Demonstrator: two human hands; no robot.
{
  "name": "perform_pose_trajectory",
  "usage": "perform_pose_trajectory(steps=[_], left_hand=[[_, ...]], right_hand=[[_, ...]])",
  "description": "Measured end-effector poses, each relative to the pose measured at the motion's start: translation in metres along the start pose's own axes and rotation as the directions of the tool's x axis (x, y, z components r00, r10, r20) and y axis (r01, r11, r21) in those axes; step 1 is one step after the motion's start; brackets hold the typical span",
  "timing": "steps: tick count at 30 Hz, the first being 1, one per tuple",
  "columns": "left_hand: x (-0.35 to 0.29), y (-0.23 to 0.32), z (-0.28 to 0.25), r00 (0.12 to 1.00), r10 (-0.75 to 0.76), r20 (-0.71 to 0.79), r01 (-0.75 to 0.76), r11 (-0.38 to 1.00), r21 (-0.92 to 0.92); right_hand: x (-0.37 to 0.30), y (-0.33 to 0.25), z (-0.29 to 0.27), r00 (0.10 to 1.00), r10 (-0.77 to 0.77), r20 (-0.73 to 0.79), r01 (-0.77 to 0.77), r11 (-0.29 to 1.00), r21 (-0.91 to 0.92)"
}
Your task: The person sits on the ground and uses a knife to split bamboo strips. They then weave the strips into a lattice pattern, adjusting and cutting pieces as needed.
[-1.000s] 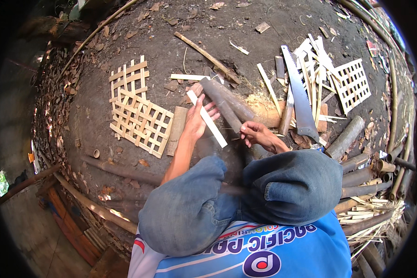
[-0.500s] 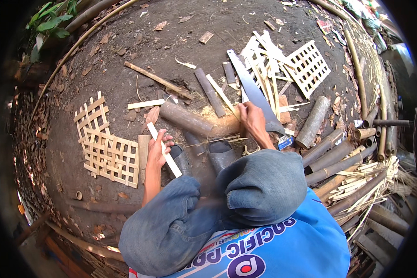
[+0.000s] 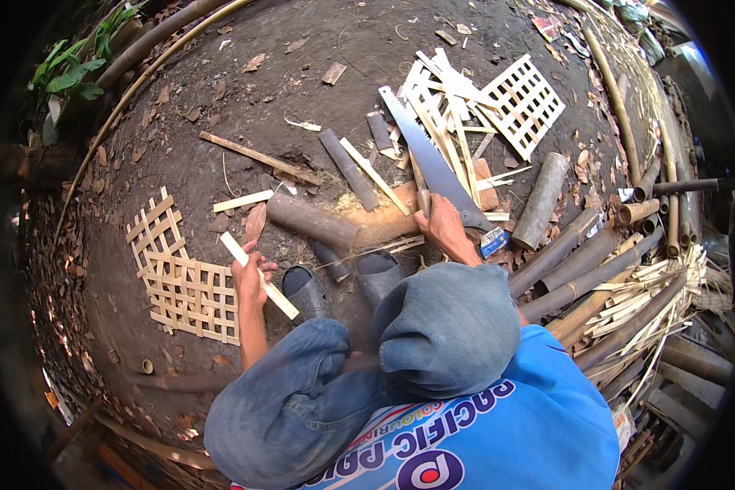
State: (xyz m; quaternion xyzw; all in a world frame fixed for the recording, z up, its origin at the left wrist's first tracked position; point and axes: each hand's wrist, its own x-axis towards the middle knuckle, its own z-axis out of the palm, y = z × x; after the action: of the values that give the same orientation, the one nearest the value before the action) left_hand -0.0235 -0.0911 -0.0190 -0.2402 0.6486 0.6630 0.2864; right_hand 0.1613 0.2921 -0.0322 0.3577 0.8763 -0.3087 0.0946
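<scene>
My left hand is closed round a flat, pale bamboo strip, which slants above the ground near my left slipper. My right hand is closed round the wooden handle of what looks like a knife, its narrow blade pointing away beside the saw. The handsaw lies just right of that blade, teeth toward the far right. In front of my feet lies a thick bamboo log, its right part pale and shaved. Loose strips and a dark bamboo piece rest against or beyond it.
Woven bamboo lattices lie at the left and far right. A bamboo section lies right of the saw. Bamboo poles and a heap of split strips crowd my right side. Slippers are on my feet.
My left hand has raised the strip slightly and tilted it across. My right hand has moved nearer to me and grips the handle, now more visible. The whole view has shifted a little.
</scene>
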Motion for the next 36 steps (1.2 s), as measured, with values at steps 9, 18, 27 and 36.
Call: perform_pose_trajectory(steps=[9,18,27,36], left_hand=[[0.0,0.007,-0.015,0.998,0.006,-0.063,0.004,0.988,0.157],[0.018,-0.027,-0.027,0.997,-0.021,-0.079,0.047,0.938,0.344],[0.03,-0.038,-0.055,0.987,-0.133,0.092,0.156,0.927,-0.341],[0.016,-0.021,0.016,0.951,-0.188,0.247,0.31,0.638,-0.705]], right_hand=[[-0.02,0.052,-0.078,0.979,0.201,-0.014,-0.164,0.833,0.528],[-0.031,0.007,-0.012,0.977,-0.088,-0.196,0.081,0.996,-0.047],[0.016,-0.074,0.032,0.836,-0.428,-0.344,0.376,0.903,-0.208],[-0.021,-0.147,0.051,0.571,-0.461,0.679,0.113,0.863,0.492]])
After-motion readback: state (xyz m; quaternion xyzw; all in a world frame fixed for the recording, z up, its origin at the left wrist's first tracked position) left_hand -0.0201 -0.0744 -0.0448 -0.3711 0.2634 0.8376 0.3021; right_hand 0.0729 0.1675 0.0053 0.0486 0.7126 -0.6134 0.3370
